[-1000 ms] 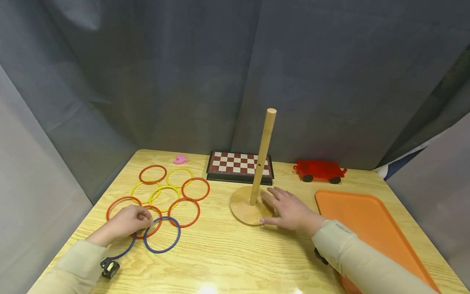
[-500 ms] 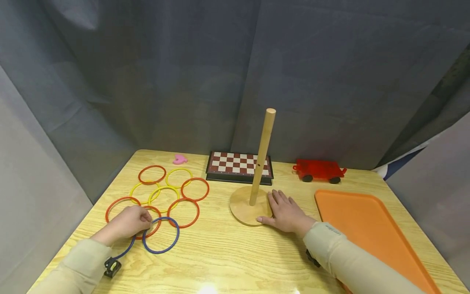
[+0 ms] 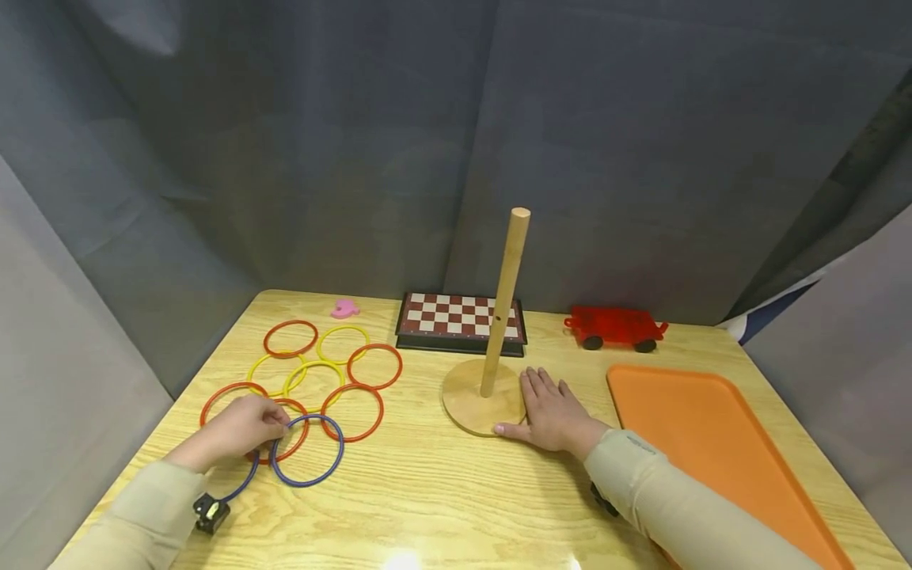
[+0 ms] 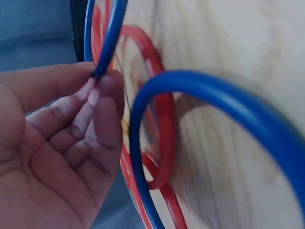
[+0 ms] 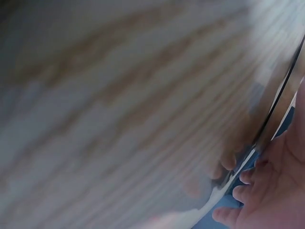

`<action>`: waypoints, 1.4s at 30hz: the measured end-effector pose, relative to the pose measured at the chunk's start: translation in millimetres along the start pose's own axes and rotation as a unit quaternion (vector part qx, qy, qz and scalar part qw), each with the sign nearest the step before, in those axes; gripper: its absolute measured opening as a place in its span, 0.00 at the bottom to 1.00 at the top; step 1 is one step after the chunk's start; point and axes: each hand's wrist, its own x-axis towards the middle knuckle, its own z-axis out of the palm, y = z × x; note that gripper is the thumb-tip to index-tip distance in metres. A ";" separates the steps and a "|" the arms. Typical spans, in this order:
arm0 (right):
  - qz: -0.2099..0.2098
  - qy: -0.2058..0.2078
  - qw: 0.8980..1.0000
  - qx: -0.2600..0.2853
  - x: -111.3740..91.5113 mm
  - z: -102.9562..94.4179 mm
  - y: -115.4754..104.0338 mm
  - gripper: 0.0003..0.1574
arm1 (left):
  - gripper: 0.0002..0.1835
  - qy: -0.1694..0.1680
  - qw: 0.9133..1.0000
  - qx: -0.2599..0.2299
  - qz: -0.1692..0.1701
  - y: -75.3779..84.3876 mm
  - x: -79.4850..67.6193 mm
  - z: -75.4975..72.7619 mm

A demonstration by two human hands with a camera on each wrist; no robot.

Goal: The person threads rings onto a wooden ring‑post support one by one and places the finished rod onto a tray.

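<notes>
In the head view, my left hand point(image 3: 242, 431) pinches a blue ring point(image 3: 341, 453) between thumb and fingertips at its left side. The left wrist view shows that grip on the blue ring point(image 4: 113, 36) closely. A second blue ring point(image 3: 247, 480), partly hidden, lies beneath the left wrist. Red rings and yellow rings are spread about this hand; one red ring point(image 3: 302, 439) is partly behind the held one. My right hand point(image 3: 552, 412) rests with straight fingers along the right edge of a round wooden base point(image 3: 463, 401). An upright wooden post point(image 3: 503, 305) rises from that base.
A chessboard box point(image 3: 449, 321) stands behind the post. To its right is a red toy wagon point(image 3: 616, 327). An orange tray point(image 3: 691, 419) lies at the right, partly under the right forearm. Near the back left edge is a small pink piece point(image 3: 345, 309).
My right hand's fingers have shifted from over the base to along its right edge. The pinched blue ring has risen slightly. The head view has shifted a little.
</notes>
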 end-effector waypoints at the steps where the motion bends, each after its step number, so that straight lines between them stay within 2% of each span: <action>1: 0.000 0.001 1.000 0.002 0.0 -0.4 -0.2 0.77 | 0.04 -0.003 1.000 -0.012 0.000 0.4 0.8 -1.2; 5: 0.000 0.002 1.000 0.015 -0.1 -1.9 0.2 0.77 | 0.07 -0.015 0.996 -0.084 -0.011 4.5 5.3 -5.8; 10: 0.003 -0.003 1.000 0.005 2.0 3.3 3.5 0.78 | 0.13 -0.009 0.984 -0.179 -0.011 20.6 16.1 -14.0; 14: 0.003 0.007 1.000 0.002 3.7 8.9 7.2 0.77 | 0.16 0.015 0.972 -0.233 0.009 48.8 33.1 -23.0; 18: 0.004 0.011 1.000 0.006 5.4 12.3 10.0 0.77 | 0.16 0.039 0.958 -0.280 0.039 91.3 52.9 -34.7; 23: 0.008 -0.001 1.000 0.004 4.6 9.9 7.5 0.77 | 0.09 0.059 0.924 -0.372 0.070 156.4 71.6 -52.1; 26: 0.013 -0.014 1.000 -0.001 2.1 4.3 3.4 0.76 | 0.04 0.066 0.894 -0.432 0.097 197.2 79.8 -62.3; 30: 0.022 -0.022 1.000 0.000 -0.6 -4.1 -1.6 0.72 | 0.07 0.063 0.858 -0.490 0.141 248.6 91.0 -69.8; 32: 0.020 -0.016 1.000 0.001 0.7 -1.9 -0.7 0.72 | 0.09 0.061 0.847 -0.506 0.153 269.5 97.2 -70.0; 34: 0.016 -0.009 1.000 0.008 2.0 1.5 0.0 0.74 | 0.08 0.059 0.844 -0.510 0.155 285.1 103.8 -68.1; 36: 0.012 -0.007 1.000 0.009 4.5 6.8 1.2 0.77 | 0.06 0.063 0.848 -0.507 0.143 294.5 111.6 -64.4; 39: 0.010 -0.011 1.000 0.010 6.6 7.3 -1.8 0.78 | 0.04 0.066 0.865 -0.485 0.110 294.6 124.0 -55.2; 42: 0.010 -0.011 1.000 0.010 9.0 5.1 -5.2 0.78 | 0.06 0.060 0.887 -0.453 0.068 277.7 136.0 -38.0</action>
